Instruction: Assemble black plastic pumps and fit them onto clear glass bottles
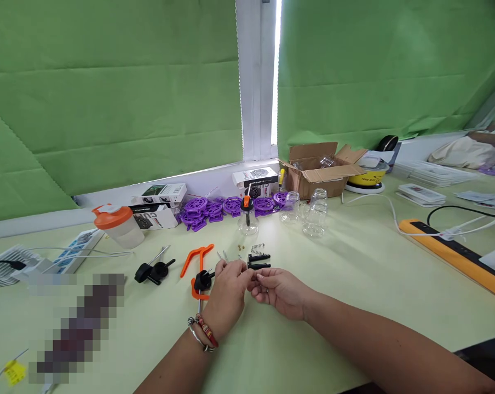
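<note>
My left hand point(231, 287) and my right hand point(282, 290) meet over the table, fingertips pinched together. Whatever lies between the fingers is too small or hidden to name. Just beyond them rest black plastic parts point(259, 261) and metal springs point(258, 249). A few tiny brass-coloured pieces point(241, 247) sit a little farther off. Left of my left hand lie orange handle-like parts point(197, 260) and a black round part point(203, 280) with a metal rod, partly covered by that hand. More black round parts with rods point(155, 272) lie farther left.
Purple plastic parts point(233, 206), a glass with a black-and-orange top point(248, 219), upturned glasses point(314, 219) and an open cardboard box point(323, 172) line the back. An orange-lidded shaker point(118, 224) stands left. An orange power strip point(456, 257) and cables lie right.
</note>
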`<state>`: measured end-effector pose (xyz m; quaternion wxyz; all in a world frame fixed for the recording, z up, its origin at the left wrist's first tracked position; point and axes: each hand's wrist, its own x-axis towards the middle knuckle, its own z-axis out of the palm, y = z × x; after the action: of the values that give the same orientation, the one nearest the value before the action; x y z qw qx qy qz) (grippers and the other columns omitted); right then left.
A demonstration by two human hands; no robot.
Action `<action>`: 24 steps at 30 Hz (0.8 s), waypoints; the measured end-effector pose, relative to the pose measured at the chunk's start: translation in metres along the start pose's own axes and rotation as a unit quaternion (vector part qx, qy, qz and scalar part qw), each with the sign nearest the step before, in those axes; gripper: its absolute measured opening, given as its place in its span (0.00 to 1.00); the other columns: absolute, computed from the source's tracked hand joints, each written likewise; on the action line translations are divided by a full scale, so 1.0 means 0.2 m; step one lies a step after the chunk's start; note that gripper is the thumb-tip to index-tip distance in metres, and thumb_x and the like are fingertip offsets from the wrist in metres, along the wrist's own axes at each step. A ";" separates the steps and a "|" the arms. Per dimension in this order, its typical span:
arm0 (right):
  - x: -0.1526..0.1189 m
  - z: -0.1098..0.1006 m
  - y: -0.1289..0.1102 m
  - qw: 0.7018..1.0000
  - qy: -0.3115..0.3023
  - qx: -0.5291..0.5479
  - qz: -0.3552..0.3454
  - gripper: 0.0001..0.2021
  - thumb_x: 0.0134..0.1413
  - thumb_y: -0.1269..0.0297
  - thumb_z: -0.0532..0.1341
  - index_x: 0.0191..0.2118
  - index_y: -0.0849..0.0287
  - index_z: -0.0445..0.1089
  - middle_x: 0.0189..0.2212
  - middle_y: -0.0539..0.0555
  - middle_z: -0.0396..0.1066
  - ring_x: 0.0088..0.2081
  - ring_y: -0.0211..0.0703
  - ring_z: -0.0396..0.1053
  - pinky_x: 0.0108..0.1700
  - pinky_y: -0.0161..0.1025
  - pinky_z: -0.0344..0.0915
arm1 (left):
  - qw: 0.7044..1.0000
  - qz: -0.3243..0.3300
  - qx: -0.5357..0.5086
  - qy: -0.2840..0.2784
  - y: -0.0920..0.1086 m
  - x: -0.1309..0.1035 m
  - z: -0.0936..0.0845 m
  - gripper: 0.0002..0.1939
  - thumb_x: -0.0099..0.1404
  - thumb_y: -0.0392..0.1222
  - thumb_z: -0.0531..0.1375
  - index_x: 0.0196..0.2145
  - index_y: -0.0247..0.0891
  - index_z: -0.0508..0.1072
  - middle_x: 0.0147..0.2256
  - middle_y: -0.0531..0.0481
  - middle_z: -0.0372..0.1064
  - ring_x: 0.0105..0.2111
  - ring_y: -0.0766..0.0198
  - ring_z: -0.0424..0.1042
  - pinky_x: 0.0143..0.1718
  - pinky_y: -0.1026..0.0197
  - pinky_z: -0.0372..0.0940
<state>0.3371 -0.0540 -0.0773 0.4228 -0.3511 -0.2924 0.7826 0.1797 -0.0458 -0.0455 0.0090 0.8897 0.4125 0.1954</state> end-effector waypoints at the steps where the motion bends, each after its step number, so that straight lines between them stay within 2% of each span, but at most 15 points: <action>1: 0.00 -0.01 -0.01 1.000 0.000 -0.027 -0.007 0.08 0.49 0.64 0.64 0.32 0.65 0.68 0.27 0.53 0.69 0.25 0.32 0.65 0.29 0.32 0.60 | 1.000 -0.001 0.002 0.001 0.00 0.00 0.00 0.16 0.60 0.25 0.48 0.32 0.39 0.72 0.30 0.51 0.64 0.31 0.64 0.61 0.38 0.57 0.54; 4: 0.00 -0.04 -0.04 0.985 0.039 -0.162 -0.036 0.11 0.49 0.58 0.63 0.33 0.62 0.68 0.23 0.49 0.67 0.19 0.30 0.58 0.23 0.31 0.53 | 1.000 -0.002 -0.007 0.020 -0.02 -0.01 -0.01 0.15 0.63 0.27 0.48 0.38 0.39 0.71 0.33 0.49 0.67 0.33 0.63 0.64 0.40 0.55 0.54; 6: 0.02 -0.07 -0.10 0.950 0.094 -0.279 -0.101 0.12 0.52 0.56 0.59 0.34 0.61 0.69 0.21 0.47 0.66 0.20 0.32 0.58 0.24 0.32 0.53 | 0.999 -0.006 -0.015 0.049 -0.03 -0.02 -0.03 0.13 0.65 0.30 0.48 0.43 0.38 0.69 0.37 0.47 0.68 0.36 0.62 0.65 0.43 0.54 0.54; 8: 0.06 -0.12 -0.17 0.885 0.154 -0.396 -0.189 0.15 0.55 0.55 0.55 0.35 0.61 0.71 0.25 0.50 0.69 0.27 0.36 0.64 0.31 0.34 0.59 | 0.997 -0.015 -0.017 0.078 -0.05 -0.03 -0.04 0.12 0.66 0.32 0.49 0.45 0.37 0.67 0.39 0.46 0.68 0.36 0.61 0.66 0.44 0.52 0.54; 9: 0.09 -0.16 -0.20 0.850 0.187 -0.449 -0.204 0.16 0.56 0.54 0.53 0.35 0.61 0.72 0.28 0.51 0.71 0.30 0.39 0.66 0.34 0.35 0.61 | 0.996 -0.019 -0.017 0.089 -0.06 -0.03 -0.05 0.12 0.66 0.33 0.49 0.45 0.37 0.67 0.39 0.46 0.68 0.36 0.62 0.66 0.44 0.52 0.54; 12: 0.18 -0.25 -0.28 0.767 0.230 -0.574 -0.170 0.16 0.57 0.56 0.53 0.39 0.59 0.75 0.35 0.54 0.75 0.37 0.44 0.70 0.40 0.37 0.62 | 0.993 -0.018 -0.015 0.113 -0.08 -0.05 -0.06 0.11 0.66 0.33 0.50 0.44 0.38 0.67 0.38 0.46 0.69 0.35 0.61 0.66 0.43 0.51 0.55; 15: 0.24 -0.32 -0.29 0.751 0.229 -0.598 -0.158 0.13 0.53 0.60 0.57 0.40 0.56 0.77 0.41 0.55 0.76 0.42 0.47 0.70 0.44 0.38 0.62 | 0.993 -0.006 -0.018 0.120 -0.08 -0.06 -0.05 0.11 0.66 0.33 0.50 0.44 0.38 0.67 0.37 0.46 0.68 0.34 0.61 0.66 0.43 0.50 0.56; 21: 0.27 -0.35 -0.25 0.758 0.206 -0.601 -0.152 0.13 0.49 0.61 0.60 0.39 0.56 0.77 0.42 0.56 0.76 0.44 0.50 0.70 0.46 0.41 0.62 | 0.994 0.002 -0.022 0.105 -0.08 -0.06 -0.03 0.11 0.65 0.32 0.50 0.43 0.38 0.67 0.37 0.46 0.68 0.34 0.61 0.66 0.43 0.50 0.56; 24: 0.27 -0.35 -0.26 0.771 0.193 -0.586 -0.155 0.14 0.51 0.60 0.58 0.41 0.58 0.75 0.41 0.57 0.75 0.42 0.48 0.71 0.45 0.41 0.63 | 0.995 0.003 -0.022 0.100 -0.08 -0.06 -0.03 0.11 0.65 0.31 0.50 0.43 0.37 0.67 0.36 0.46 0.68 0.33 0.61 0.65 0.42 0.50 0.56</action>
<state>0.3961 0.0280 -0.0950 0.2980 -0.6244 -0.6572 0.2991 0.1595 -0.0441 -0.0473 -0.0132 0.8666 0.4038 0.2929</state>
